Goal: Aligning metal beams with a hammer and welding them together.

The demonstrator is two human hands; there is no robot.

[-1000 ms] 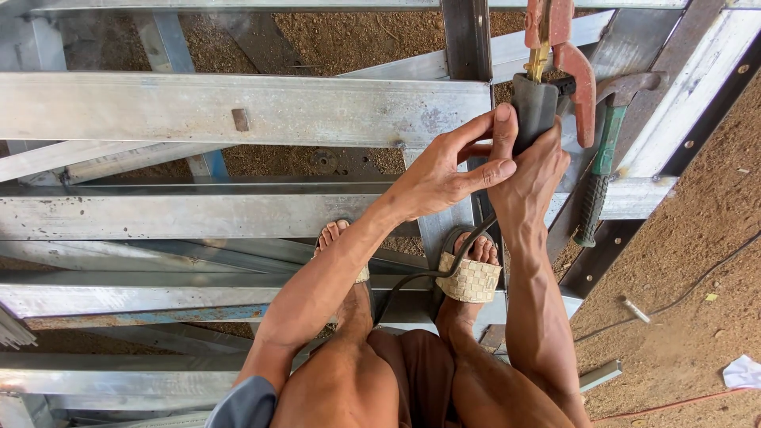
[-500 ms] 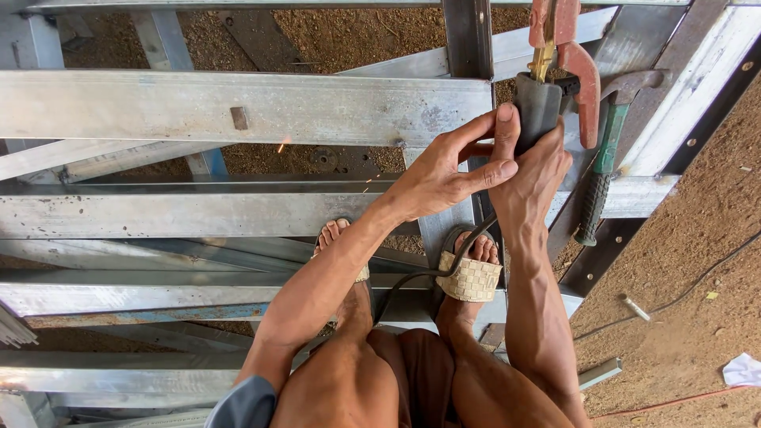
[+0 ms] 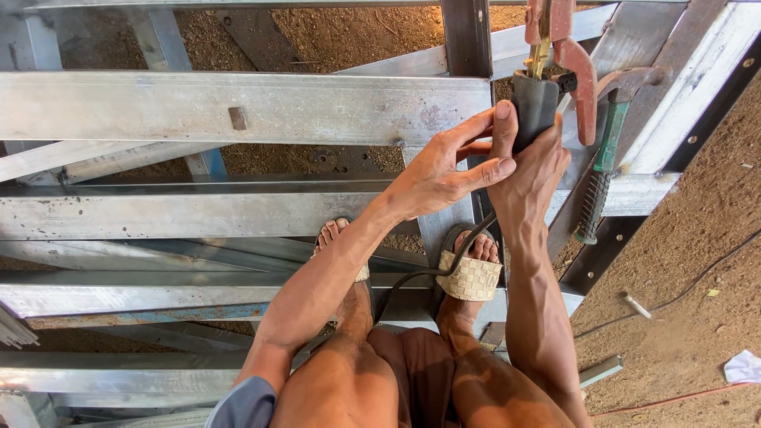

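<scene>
My right hand (image 3: 533, 162) wrapped around black-handled welding electrode holder with red clamp jaws (image 3: 547, 75) – unchanged over last second; my left hand (image 3: 444, 170) fingers pinching its grip, steadying over grey galvanised steel beam (image 3: 238, 107) – position holding

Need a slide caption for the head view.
Both hands, left hand and right hand, grip a black-handled red electrode holder over galvanized steel frame.

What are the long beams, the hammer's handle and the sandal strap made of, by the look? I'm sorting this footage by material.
The beams look like bare metal, probably galvanised steel: dull silver-grey, scuffed, thin folded edges. The hammer's handle seems rubber or plastic: green above, black ribbed grip below. The sandal strap looks woven, perhaps straw or synthetic fibre: a pale tan basket-weave pattern.
</scene>
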